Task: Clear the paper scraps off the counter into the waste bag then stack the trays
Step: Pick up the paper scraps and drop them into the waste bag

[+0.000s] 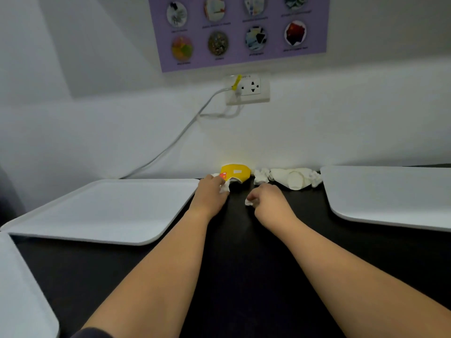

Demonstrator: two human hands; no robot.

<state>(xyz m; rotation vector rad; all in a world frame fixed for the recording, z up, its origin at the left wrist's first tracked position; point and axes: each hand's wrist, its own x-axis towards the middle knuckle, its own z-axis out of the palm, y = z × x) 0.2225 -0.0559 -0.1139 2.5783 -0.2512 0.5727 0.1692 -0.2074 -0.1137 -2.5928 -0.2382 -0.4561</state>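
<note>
Paper scraps lie against the wall on the dark counter (244, 252): a crumpled yellow cup (236, 172), a white paper wad (261, 176) and a crushed white cup with tissue (296, 179). My left hand (211, 194) reaches beside the yellow cup, its fingers curled on a white crumpled scrap (225, 188). My right hand (267, 200) pinches a small white scrap (249, 203) just above the counter. A white tray (97, 211) lies to the left, another white tray (390, 193) to the right, and a third tray's corner (22, 293) shows at bottom left.
A wall socket (251, 90) with a white cable (170, 147) hangs above the scraps, the cable running down to the left behind the tray. A purple poster (239, 32) is on the wall. No waste bag is in view.
</note>
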